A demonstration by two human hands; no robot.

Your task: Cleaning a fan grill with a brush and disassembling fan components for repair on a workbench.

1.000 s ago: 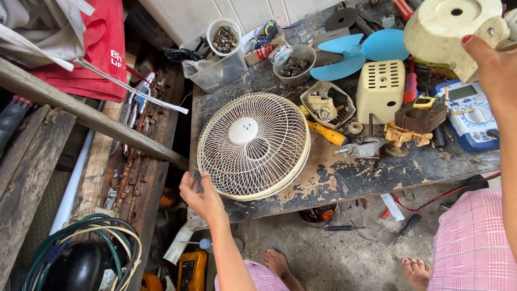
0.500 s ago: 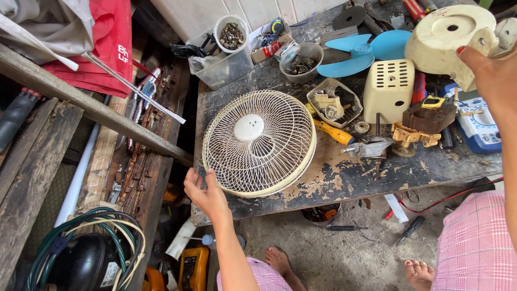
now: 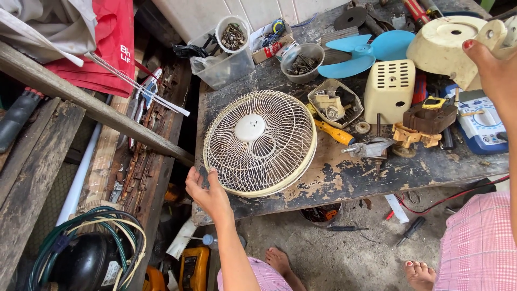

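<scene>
The cream fan guard (image 3: 260, 142) lies flat, face up, on the worn wooden workbench (image 3: 344, 172), near its front left corner, and it serves as the landmark here. The fan looks well into being taken apart: the guard is already off, the blue fan blade (image 3: 366, 53) lies loose behind and to the right of the guard, the cream motor cover (image 3: 389, 90) stands just right of it beyond an open switch housing (image 3: 334, 102), and the bare motor parts (image 3: 414, 126) with a shaft piece (image 3: 371, 148) rest further right again. A yellow-handled screwdriver (image 3: 334, 131) lies just beside the guard's right rim. Nothing shows any piece refitted, so cleaning, repair or reassembly appears to be left. The left hand (image 3: 207, 194) comes up from below, forearm rising from the lap, palm open and fingers spread, at the guard's front left rim; it is near or just touching the rim but not clamped on it. The right hand (image 3: 493, 67) is raised far to the right of the guard, fingers closed on the round cream fan base (image 3: 449, 46) at its right edge, holding it tilted above the bench. A blue multimeter (image 3: 482, 126) sits below that hand.
</scene>
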